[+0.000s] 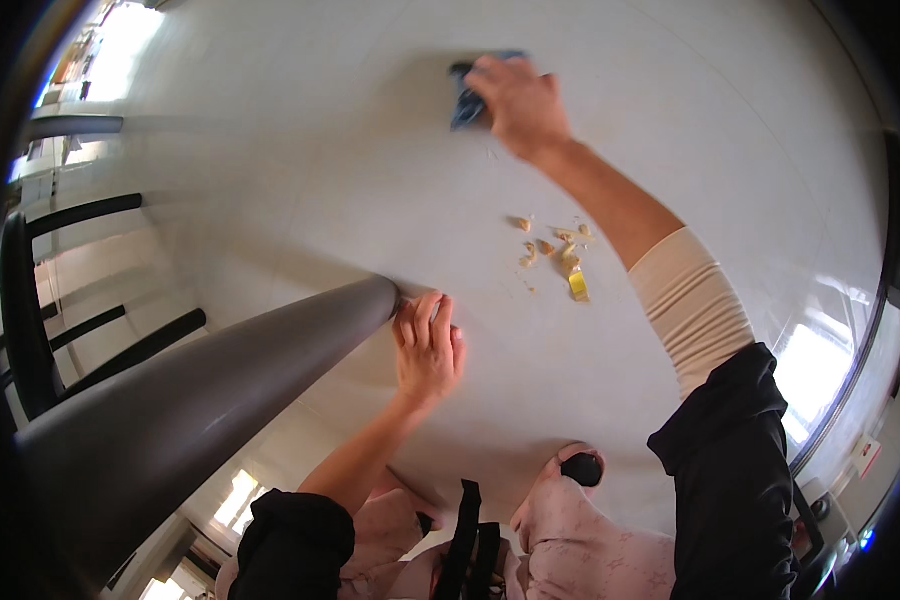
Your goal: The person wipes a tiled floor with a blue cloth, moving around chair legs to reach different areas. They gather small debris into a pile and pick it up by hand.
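Observation:
My right hand reaches far forward over the pale floor. Its fingers are closed on a dark blue cloth, which lies pressed to the floor and is partly hidden under the hand. Between me and that hand lie several yellowish food scraps, along with a small bright yellow piece. My left hand is beside the foot of a thick grey pole, fingers stretched forward and holding nothing. Its fingertips come up against the pole's base; whether they press on the pole or only the floor, I cannot tell.
The grey pole slants across the lower left. Dark bars of a frame stand at the left edge. My knees in pink patterned trousers and a pink slipper are close below. A dark-edged glossy panel borders the right.

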`<action>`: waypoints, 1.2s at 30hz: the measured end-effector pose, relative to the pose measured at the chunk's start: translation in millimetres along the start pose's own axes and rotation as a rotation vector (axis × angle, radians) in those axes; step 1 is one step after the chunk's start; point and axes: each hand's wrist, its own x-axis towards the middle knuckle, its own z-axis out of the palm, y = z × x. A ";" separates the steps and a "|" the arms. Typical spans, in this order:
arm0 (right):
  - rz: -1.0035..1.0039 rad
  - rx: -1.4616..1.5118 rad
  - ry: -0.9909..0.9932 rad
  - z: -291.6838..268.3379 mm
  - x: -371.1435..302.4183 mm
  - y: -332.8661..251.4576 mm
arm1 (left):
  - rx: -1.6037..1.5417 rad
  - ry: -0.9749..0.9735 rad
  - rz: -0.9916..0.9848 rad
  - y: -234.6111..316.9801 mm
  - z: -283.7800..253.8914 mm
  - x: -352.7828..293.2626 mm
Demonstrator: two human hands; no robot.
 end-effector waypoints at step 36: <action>0.548 0.629 0.161 -73.0 -186.9 20.5 | -0.018 0.008 -0.006 -5.4 2.2 0.0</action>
